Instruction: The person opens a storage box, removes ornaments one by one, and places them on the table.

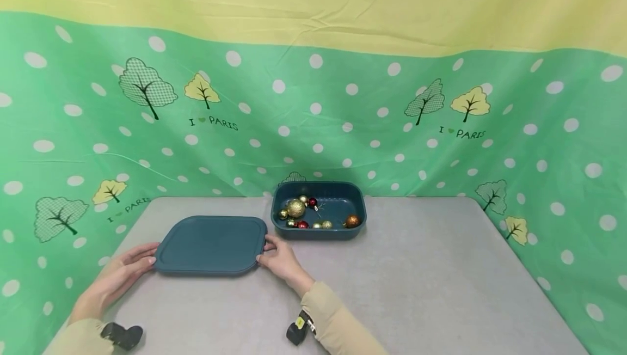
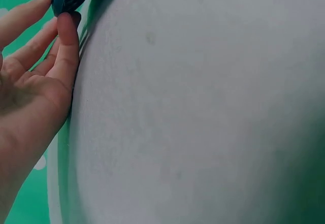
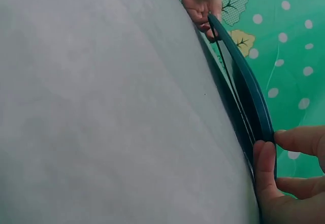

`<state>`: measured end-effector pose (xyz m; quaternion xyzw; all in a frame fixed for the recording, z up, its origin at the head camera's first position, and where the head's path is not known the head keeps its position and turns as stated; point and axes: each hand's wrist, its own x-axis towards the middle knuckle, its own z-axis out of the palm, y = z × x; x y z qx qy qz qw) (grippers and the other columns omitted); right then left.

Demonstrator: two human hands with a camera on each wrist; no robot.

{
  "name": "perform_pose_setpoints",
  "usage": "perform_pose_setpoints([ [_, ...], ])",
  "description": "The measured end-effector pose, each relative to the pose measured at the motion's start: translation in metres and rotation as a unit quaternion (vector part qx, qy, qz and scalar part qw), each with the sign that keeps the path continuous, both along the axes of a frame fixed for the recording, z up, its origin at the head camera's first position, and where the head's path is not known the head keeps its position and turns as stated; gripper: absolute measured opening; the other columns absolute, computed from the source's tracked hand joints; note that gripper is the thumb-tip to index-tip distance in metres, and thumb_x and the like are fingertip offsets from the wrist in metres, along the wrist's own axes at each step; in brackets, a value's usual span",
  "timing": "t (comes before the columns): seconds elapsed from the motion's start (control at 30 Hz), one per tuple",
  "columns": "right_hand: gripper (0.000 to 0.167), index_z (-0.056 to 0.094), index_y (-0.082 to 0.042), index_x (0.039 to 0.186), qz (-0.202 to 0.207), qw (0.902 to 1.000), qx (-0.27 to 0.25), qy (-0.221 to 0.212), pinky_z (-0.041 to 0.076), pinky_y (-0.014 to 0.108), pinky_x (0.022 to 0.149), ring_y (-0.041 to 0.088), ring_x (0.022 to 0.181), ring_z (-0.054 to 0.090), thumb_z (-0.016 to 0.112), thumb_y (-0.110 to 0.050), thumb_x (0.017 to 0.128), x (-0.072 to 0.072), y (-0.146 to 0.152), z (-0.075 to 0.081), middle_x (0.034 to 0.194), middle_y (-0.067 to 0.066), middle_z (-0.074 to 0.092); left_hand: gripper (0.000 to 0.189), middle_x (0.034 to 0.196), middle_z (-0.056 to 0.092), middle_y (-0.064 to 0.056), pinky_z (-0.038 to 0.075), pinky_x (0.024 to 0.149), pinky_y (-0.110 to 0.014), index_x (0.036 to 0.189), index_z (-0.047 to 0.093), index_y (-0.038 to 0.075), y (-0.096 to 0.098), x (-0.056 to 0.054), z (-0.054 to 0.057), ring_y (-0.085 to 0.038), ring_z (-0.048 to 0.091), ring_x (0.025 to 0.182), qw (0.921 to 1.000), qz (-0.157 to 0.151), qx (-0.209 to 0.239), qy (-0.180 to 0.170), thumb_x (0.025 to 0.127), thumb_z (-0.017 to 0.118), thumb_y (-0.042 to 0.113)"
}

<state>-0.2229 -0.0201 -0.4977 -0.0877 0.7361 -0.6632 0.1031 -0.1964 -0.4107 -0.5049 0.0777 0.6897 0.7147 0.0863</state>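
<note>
A flat dark-teal lid (image 1: 213, 246) with rounded corners is held level between two hands, close over the left part of the table. The left hand (image 1: 120, 273) pinches its left edge, thumb and fingers on the rim. At the opposite end the right hand (image 1: 283, 259) grips the right edge; in the right wrist view the lid (image 3: 251, 94) appears edge-on between thumb and fingers. Just right of the lid stands a matching open box (image 1: 318, 234). Inside lie small ornament balls, among them a large gold glitter ball (image 1: 296, 208), a red ball (image 1: 303, 225) and an orange-brown ball (image 1: 352, 220).
The grey table (image 1: 421, 273) reaches back to a green polka-dot cloth (image 1: 343, 99) hung behind and at both sides. The box stands near the table's back edge. Dark wrist cameras (image 1: 296, 331) are strapped over both beige sleeves (image 1: 338, 317).
</note>
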Motion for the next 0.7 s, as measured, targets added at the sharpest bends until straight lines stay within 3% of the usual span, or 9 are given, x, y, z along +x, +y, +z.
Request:
perform_pose_setpoints([
  [0.13,0.058,0.05,0.01,0.133,-0.005,0.9994,0.028,0.021,0.051,0.022,0.063,0.008,0.068,0.057,0.07,0.004,0.079,-0.001,0.003,0.0,0.101,0.012,0.058,0.049,0.116,0.059,0.021,0.044,0.086,-0.013,0.142,0.036,-0.011,0.003,0.0,0.002,0.006,0.055,0.106,0.9945,0.017,-0.103,-0.006,0.099,0.053,0.006],
  [0.2,0.056,0.052,0.01,0.131,-0.009,0.9986,0.043,0.03,0.049,0.022,0.061,0.007,0.066,0.054,0.07,0.003,0.079,-0.001,0.004,0.0,0.102,0.012,0.058,0.058,0.116,0.057,0.024,0.041,0.086,-0.01,0.142,0.031,-0.016,0.005,0.0,0.004,0.011,0.052,0.105,0.9886,0.025,-0.148,-0.011,0.099,0.056,0.012],
  [0.23,0.055,0.052,0.009,0.131,-0.011,0.998,0.052,0.035,0.048,0.022,0.061,0.007,0.066,0.053,0.071,0.003,0.079,-0.001,0.005,0.001,0.102,0.012,0.058,0.06,0.117,0.057,0.022,0.04,0.086,-0.01,0.142,0.031,-0.016,0.006,0.0,0.005,0.014,0.049,0.105,0.9848,0.029,-0.171,-0.013,0.098,0.057,0.015],
  [0.3,0.053,0.055,0.008,0.129,-0.014,0.9969,0.066,0.04,0.046,0.022,0.063,0.007,0.068,0.051,0.071,0.001,0.079,-0.001,0.008,0.003,0.102,0.011,0.059,0.06,0.125,0.059,0.007,0.04,0.086,-0.01,0.141,0.033,-0.016,0.008,0.0,0.007,0.016,0.046,0.105,0.9798,0.028,-0.198,-0.013,0.098,0.058,0.018],
  [0.37,0.051,0.056,0.008,0.127,-0.014,0.9969,0.067,0.04,0.047,0.024,0.065,0.009,0.071,0.053,0.071,0.001,0.079,0.0,0.011,0.004,0.102,0.012,0.06,0.06,0.129,0.058,-0.004,0.041,0.086,-0.011,0.141,0.032,-0.017,0.01,0.0,0.009,0.016,0.046,0.105,0.9789,0.026,-0.203,-0.011,0.098,0.057,0.017],
  [0.43,0.048,0.057,0.009,0.125,-0.013,0.9973,0.06,0.04,0.049,0.025,0.067,0.011,0.076,0.057,0.071,0.001,0.079,0.002,0.015,0.006,0.103,0.013,0.061,0.06,0.127,0.059,-0.008,0.042,0.085,-0.011,0.14,0.029,-0.02,0.012,0.0,0.01,0.014,0.048,0.105,0.9807,0.023,-0.194,-0.005,0.099,0.055,0.014],
  [0.47,0.046,0.059,0.008,0.123,-0.012,0.9975,0.056,0.04,0.049,0.026,0.068,0.012,0.078,0.058,0.07,0.002,0.079,0.002,0.017,0.006,0.102,0.014,0.061,0.06,0.124,0.061,-0.006,0.043,0.085,-0.012,0.14,0.026,-0.021,0.013,0.0,0.01,0.012,0.051,0.104,0.9834,0.022,-0.18,-0.004,0.099,0.054,0.012],
  [0.57,0.04,0.061,0.007,0.12,-0.006,0.9984,0.042,0.036,0.05,0.026,0.069,0.014,0.081,0.061,0.069,0.002,0.08,0.002,0.024,0.005,0.103,0.014,0.063,0.061,0.114,0.059,0.013,0.045,0.085,-0.013,0.139,0.02,-0.024,0.016,0.0,0.01,0.006,0.056,0.103,0.9887,0.028,-0.147,0.0,0.099,0.053,0.008],
  [0.7,0.035,0.064,0.005,0.117,0.007,0.9991,0.031,0.028,0.051,0.024,0.069,0.012,0.081,0.06,0.067,0.002,0.082,0.001,0.034,0.002,0.105,0.012,0.064,0.059,0.112,0.059,0.013,0.048,0.083,-0.016,0.138,0.024,-0.023,0.02,-0.001,0.01,0.003,0.058,0.101,0.9892,0.038,-0.142,0.005,0.1,0.053,0.009],
])
